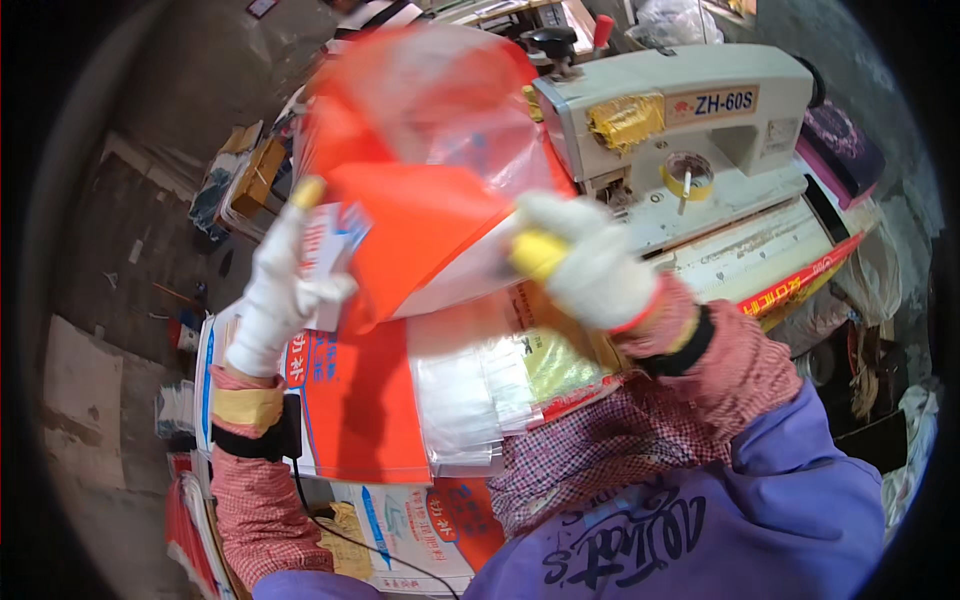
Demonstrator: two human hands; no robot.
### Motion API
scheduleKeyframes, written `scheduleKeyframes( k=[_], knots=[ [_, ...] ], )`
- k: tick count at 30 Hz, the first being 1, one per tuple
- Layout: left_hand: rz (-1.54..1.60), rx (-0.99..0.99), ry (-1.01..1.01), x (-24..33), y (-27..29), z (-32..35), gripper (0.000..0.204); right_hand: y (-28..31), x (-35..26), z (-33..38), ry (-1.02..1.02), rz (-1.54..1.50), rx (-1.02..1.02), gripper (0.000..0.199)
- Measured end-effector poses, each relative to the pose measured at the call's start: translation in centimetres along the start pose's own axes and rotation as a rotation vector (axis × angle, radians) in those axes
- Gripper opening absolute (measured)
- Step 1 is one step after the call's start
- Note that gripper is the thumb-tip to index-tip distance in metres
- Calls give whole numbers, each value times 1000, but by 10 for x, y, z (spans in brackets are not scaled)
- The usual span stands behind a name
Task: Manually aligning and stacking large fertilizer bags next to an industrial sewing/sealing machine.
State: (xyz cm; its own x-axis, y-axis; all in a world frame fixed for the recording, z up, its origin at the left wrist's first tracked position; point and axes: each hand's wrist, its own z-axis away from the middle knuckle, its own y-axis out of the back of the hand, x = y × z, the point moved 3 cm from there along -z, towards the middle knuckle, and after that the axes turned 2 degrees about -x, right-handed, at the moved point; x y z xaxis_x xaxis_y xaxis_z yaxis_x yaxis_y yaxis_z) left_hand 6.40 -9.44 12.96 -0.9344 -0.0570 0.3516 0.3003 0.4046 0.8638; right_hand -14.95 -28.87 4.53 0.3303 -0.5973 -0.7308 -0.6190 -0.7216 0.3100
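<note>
A large orange-and-white woven sack (420,215) with translucent plastic in it is raised in front of me, its upper part smeared by motion. My right hand (585,260), in a white glove with yellow tape on a finger, is closed on the sack's right edge. At the left edge is my left hand (275,290), gloved in white with a yellow fingertip. Its finger points up and its thumb stands apart, against the white printed side. Below both hands lie a printed orange-and-white sack (365,420) and a pile of clear plastic bags (465,400).
A white industrial sewing machine (690,120) stands at the right, with a tape roll (687,176) on it. Behind it sits a dark purple box (840,150). More printed sacks (430,535) lie below the work surface. A thin black cable (375,550) trails from my left wrist.
</note>
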Motion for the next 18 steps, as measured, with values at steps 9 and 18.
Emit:
scheduleKeyframes(
  k=[9,18],
  knots=[
    [-705,-9,196,-85,-67,96,46,51,28,14,-326,-489,439,14],
    [-1111,-56,421,-131,-13,171,25,-37,59,30,-607,-387,193,30]
  ],
)
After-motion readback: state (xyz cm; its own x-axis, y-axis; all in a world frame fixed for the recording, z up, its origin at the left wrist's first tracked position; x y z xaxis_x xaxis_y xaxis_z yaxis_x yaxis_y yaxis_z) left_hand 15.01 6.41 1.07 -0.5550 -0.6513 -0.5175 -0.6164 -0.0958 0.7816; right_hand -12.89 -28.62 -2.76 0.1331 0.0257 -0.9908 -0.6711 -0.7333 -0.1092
